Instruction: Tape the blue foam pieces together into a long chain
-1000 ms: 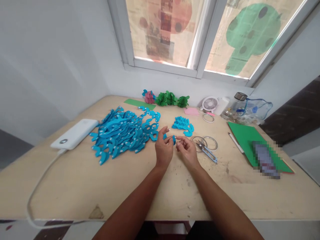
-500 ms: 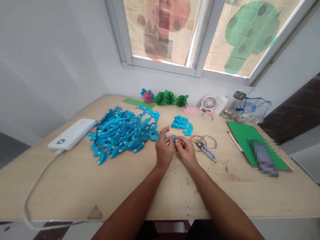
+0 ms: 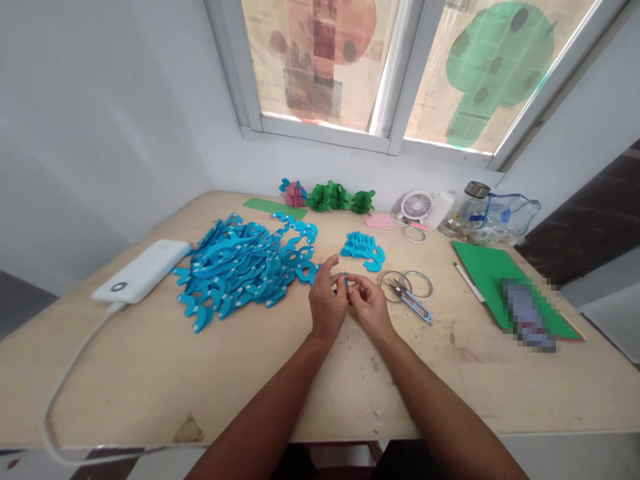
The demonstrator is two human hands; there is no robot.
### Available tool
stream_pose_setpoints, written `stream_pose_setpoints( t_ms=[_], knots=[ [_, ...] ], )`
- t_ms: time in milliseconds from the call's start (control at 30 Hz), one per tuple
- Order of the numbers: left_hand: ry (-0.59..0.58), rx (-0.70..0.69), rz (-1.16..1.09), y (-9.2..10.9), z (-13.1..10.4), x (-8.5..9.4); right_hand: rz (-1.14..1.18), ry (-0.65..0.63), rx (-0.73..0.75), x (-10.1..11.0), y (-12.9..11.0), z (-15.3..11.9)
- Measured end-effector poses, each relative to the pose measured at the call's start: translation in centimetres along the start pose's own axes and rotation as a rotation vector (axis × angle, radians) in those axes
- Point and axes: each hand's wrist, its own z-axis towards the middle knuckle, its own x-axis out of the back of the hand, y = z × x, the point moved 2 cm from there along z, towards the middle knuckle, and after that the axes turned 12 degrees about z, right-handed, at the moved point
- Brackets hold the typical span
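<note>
Left of the blue pile (image 3: pixel 240 267) lies a white power bank (image 3: pixel 143 272); no brand on it is readable. Just right of the pile, the left hand (image 3: pixel 327 305) and right hand (image 3: pixel 371 307) pinch a small blue piece (image 3: pixel 345 275) between their fingertips, mostly hidden. Too hard a pinch could crease it; a loose one could drop it. The left hand, so near the pile, might scatter pieces if it swings out. Farther right of the pile, snips (image 3: pixel 414 305) lie with blades towards the right hand, which could get nicked reaching sideways.
</note>
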Motion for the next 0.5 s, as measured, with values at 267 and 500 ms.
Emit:
stream_pose_setpoints(
  t_ms=[267,500],
  knots=[
    [0.032,-0.084,0.101,-0.26,-0.21,-0.06,0.005,-0.008,-0.02,-0.34,0.21,-0.26],
    [0.029,-0.075,0.096,-0.21,0.03,0.12,0.036,-0.002,-0.037,-0.79,-0.08,-0.39]
  ],
)
